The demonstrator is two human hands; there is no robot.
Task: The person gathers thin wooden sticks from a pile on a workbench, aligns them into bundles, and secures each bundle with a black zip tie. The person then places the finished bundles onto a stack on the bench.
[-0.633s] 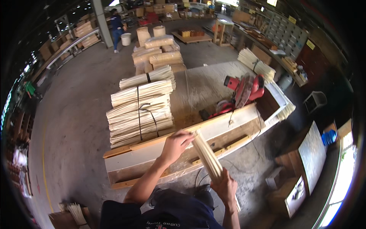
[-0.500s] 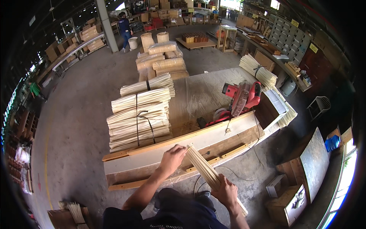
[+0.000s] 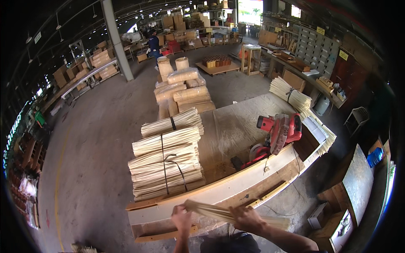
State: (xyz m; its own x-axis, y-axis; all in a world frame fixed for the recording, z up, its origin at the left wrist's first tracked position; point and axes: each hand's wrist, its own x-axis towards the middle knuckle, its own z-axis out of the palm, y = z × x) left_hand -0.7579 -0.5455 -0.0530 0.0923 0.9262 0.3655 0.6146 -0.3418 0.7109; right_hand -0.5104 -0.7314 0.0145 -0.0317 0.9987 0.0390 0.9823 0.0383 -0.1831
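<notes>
A bundle of thin pale sticks (image 3: 213,211) is held in front of me, lying nearly level and slightly smeared by motion. My right hand (image 3: 245,219) is closed around its middle from above. At the bundle's left end, my left hand (image 3: 182,216) is closed with its fingers against the stick tips. Behind the hands runs the long wooden front board (image 3: 219,181) of a workbench. On the bench's left lie stacked stick bundles (image 3: 166,164) tied with dark straps. A red circular saw (image 3: 278,133) stands on the bench's right side.
Another tied stick bundle (image 3: 290,93) rests at the bench's far right corner. Wrapped rolls (image 3: 187,90) are piled beyond the bench. A cord (image 3: 298,185) hangs down at the front right. Wooden boxes (image 3: 331,211) stand to my right. A co-worker (image 3: 154,44) is far back.
The held bundle has swung from a steep slant to nearly level. Both hands appear lower in the view. The view has tilted up, and the distant co-worker has moved right.
</notes>
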